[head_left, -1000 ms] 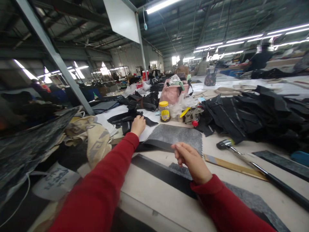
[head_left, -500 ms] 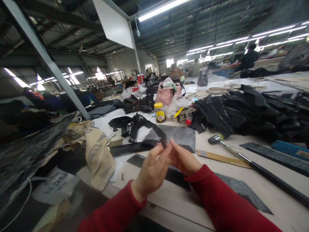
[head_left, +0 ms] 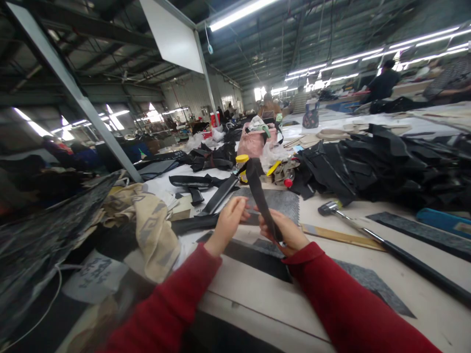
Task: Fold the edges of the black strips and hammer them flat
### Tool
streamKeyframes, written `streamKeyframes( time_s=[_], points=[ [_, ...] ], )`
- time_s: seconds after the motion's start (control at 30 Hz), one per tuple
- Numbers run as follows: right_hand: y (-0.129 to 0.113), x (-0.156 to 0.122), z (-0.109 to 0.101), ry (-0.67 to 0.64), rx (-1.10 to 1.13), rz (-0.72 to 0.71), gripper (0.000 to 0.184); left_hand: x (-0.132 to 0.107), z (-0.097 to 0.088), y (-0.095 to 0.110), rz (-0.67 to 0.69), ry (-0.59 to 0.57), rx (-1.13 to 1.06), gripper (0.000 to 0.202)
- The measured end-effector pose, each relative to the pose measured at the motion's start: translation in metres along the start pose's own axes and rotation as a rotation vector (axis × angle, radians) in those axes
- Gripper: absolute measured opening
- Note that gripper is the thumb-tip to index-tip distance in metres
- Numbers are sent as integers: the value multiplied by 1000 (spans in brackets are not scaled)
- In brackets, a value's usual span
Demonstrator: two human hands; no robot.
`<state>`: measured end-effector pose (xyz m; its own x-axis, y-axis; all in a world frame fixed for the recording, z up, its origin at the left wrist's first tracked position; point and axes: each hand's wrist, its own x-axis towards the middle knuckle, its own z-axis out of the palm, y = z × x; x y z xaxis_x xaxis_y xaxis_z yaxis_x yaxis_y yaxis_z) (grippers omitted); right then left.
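Note:
A black strap [head_left: 258, 196] of leather-like material stands up in a loop between my hands, its top reaching past the grey felt sheet [head_left: 275, 201]. My right hand [head_left: 283, 230] grips its lower part. My left hand [head_left: 228, 224] pinches a black band [head_left: 195, 223] that trails across the white-topped worktable [head_left: 257, 304] and seems to join the same strap, though my fingers hide the join. Further black strips [head_left: 195, 181] lie beyond my left hand.
A large pile of black pieces [head_left: 349, 171] lies to the right, by a yellow-lidded jar [head_left: 242, 169] and a pink bag [head_left: 252, 142]. A long-handled mallet [head_left: 331, 208] and a wooden ruler [head_left: 342, 238] rest nearby. Patterned beige cloth [head_left: 154, 235] lies left. Co-workers [head_left: 382, 86] stand far back.
My hands have come together and lifted the black strap off the table. It now stands in a tall loop. My left hand has left the black strips, and the view has tilted slightly.

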<state>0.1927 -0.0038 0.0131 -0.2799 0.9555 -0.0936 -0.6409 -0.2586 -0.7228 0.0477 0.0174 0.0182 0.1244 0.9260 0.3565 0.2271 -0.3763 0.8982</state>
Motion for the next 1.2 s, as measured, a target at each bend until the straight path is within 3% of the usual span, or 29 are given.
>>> streamKeyframes(
  time_s=[0.07,0.17,0.33,0.5,0.7,0.83,0.93,1.0,1.1,1.2],
  points=[
    [2,-3,5,20,-53,25,20,24,2,-12,-238,32,-315,27],
    [5,-8,12,-19,-123,103,18,46,2,-30,-384,97,-701,27],
    [7,-13,17,-141,-257,206,27,58,-32,-51,-332,261,-883,28],
    [7,-10,12,-60,-345,240,42,61,-70,-55,-259,369,-957,26],
    [6,-12,16,-14,-404,250,51,60,-73,-53,-208,230,-924,34],
    [5,-14,21,-9,-450,278,54,84,-89,-52,-92,322,-709,32],
    [3,-14,20,7,-461,247,52,111,-116,-48,-64,423,-346,24],
    [4,-12,17,8,-430,183,49,122,-134,-46,-89,462,-259,24],
    [7,-9,10,-3,-321,55,47,120,-149,-45,-158,543,-249,28],
    [12,-6,4,-39,-263,-53,46,101,-137,-41,-205,598,-281,28]
  ],
)
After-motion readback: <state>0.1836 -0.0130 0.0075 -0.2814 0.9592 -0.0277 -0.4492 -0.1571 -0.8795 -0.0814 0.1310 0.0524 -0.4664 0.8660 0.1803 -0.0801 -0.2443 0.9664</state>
